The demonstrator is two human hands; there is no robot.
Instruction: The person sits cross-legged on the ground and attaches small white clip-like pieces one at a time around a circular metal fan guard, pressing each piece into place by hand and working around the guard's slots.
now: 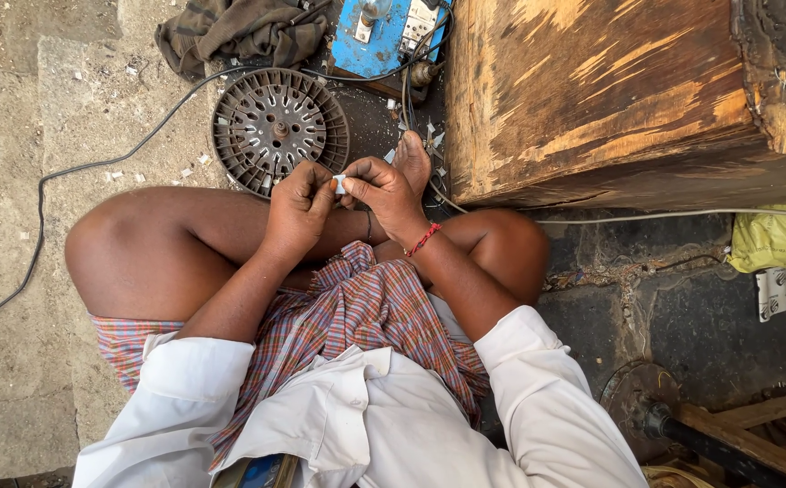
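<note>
Two hands [343, 194], small white, perhaps paper, piece [340, 184]

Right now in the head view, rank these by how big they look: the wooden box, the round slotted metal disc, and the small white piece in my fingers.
1. wooden box
2. round slotted metal disc
3. small white piece, pinched between both hands' fingers

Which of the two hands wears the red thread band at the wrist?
The right hand; its wrist carries the red band, the left hand has a bare wrist.
</note>
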